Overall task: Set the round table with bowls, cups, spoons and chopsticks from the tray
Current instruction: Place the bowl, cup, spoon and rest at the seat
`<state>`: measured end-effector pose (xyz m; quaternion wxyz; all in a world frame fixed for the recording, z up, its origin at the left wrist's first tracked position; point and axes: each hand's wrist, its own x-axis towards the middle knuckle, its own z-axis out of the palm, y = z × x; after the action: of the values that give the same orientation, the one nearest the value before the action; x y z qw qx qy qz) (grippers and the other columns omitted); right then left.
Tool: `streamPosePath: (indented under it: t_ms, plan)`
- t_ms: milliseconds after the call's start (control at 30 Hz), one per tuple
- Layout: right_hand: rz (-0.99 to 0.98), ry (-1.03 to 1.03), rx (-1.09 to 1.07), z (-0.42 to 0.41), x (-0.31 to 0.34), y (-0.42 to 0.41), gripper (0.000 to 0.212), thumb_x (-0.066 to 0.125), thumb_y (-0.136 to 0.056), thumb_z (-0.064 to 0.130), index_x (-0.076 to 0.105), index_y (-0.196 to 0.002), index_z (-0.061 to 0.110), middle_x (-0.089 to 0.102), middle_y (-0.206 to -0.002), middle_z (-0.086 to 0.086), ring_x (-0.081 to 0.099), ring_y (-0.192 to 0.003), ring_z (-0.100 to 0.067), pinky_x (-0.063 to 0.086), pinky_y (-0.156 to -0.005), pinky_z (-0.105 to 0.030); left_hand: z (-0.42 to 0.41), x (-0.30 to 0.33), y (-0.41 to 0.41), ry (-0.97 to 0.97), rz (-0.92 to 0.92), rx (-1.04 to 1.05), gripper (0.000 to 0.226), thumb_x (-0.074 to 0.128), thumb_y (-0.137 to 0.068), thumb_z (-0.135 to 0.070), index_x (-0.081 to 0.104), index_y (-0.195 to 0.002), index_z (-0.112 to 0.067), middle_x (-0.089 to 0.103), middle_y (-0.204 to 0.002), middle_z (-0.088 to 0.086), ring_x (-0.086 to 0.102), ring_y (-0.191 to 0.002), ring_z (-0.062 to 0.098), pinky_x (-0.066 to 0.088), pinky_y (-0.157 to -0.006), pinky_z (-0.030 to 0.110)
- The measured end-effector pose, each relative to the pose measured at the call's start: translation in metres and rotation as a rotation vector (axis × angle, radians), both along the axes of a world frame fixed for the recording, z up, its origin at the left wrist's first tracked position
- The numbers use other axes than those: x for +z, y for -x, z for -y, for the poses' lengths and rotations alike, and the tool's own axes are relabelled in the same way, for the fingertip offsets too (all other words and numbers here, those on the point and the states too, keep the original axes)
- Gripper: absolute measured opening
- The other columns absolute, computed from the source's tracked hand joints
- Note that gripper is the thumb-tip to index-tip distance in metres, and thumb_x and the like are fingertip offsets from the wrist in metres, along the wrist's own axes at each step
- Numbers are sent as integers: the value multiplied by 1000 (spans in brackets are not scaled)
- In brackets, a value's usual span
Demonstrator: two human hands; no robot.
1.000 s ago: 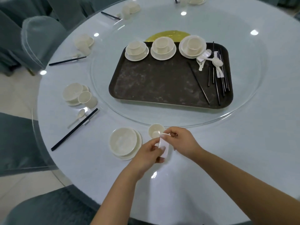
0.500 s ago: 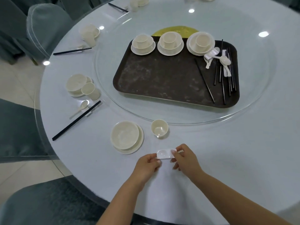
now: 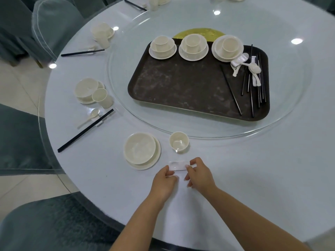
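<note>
Your left hand and right hand each pinch an end of the white rest, at six o'clock from the cup. Nudge it forward carelessly and you could tip the cup.

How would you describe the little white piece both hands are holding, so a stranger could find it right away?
Start at the dark brown tray on the glass turntable, then come toward the near table edge to the bowl on its plate and the single cup. Just below that cup, the left hand and right hand pinch a small white rest by its ends. Unlike the round pieces nearby, it is flat and oblong.
</note>
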<state>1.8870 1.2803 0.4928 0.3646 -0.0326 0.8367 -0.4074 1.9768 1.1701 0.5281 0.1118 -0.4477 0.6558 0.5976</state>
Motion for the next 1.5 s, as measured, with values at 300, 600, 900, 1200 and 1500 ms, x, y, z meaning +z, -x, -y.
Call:
streamPosePath:
  t_ms: [300,600,900,1200,1500]
  plan:
    - [88,-8,-100,2,-4,3,13,56,-94,25,48,-92,14,67,-62,-7,62,-44,-22,54,-53,-33,-1,-3,1,47,-2,-33,28,45,-85,-3,62,-92,-25,63,-102,-4,56,-85,11,44,-73,25]
    - [122,-14,-164,-1,-2,9,16,55,-94,31,49,-99,16,69,-68,-8,61,-44,-19,49,-45,-24,11,3,3,172,100,-48,56,52,-92,-18,36,-146,-21,59,-117,-3,56,-111,17,45,-100,33]
    - [-58,-2,-84,16,20,49,47,46,-92,12,47,-134,30,68,-85,-7,61,-61,-18,51,-58,-25,36,31,40,170,-24,-25,55,47,-93,-8,37,-146,-16,50,-139,2,48,-126,20,38,-107,33]
    - [-50,35,15,40,25,41,45,36,-96,9,54,-131,31,61,-115,2,62,-67,-19,48,-47,-21,38,41,55,117,-88,-43,42,43,-90,-3,58,-125,-21,66,-115,-1,60,-109,20,48,-98,37]
    - [-13,58,86,45,23,37,47,43,-91,13,48,-134,32,64,-92,0,62,-63,-19,44,-52,-18,50,29,37,93,-51,73,51,47,-93,-8,41,-142,-20,57,-129,-1,55,-116,20,43,-103,36]
